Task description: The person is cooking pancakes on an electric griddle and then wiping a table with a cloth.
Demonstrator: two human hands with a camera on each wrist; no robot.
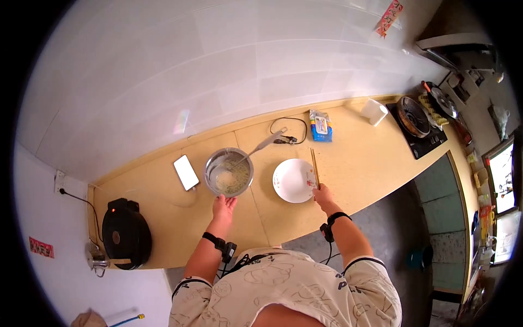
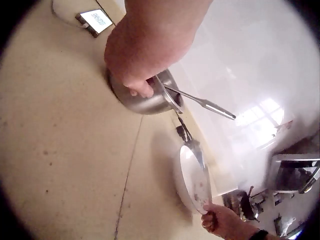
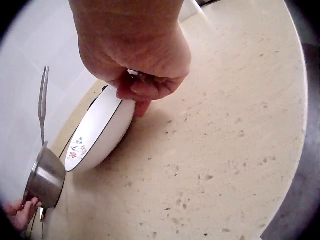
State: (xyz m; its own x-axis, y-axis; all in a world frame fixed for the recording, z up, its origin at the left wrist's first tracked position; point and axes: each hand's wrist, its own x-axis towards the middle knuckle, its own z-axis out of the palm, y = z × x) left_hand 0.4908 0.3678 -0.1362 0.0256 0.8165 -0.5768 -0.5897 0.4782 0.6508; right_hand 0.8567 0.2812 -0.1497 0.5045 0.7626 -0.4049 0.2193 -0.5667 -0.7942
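Note:
My left hand [image 1: 223, 206] grips the near side of a stainless steel bowl [image 1: 208, 170], its fingers at the rim and outer wall. Inside lies a pale, lumpy mixture [image 1: 235, 179]. A long-handled metal utensil [image 1: 267, 140] leans out over the far right rim, its lower end down in the bowl. To the right is a white bowl [image 1: 291, 179] with a small flower pattern, with nothing in it. My right hand [image 1: 323, 196] pinches this bowl's rim and also holds a pair of wooden chopsticks [image 1: 316, 166], which point away from me along the bowl's right side.
A phone [image 1: 186, 173] with a lit screen lies left of the steel bowl. Further left stands a black round electric appliance [image 1: 126, 234] with a red light. Behind are a coiled cable [image 1: 289, 121], a wipes pack [image 1: 321, 126] and a white cup [image 1: 374, 111]. A pan [image 1: 413, 116] sits on the cooktop.

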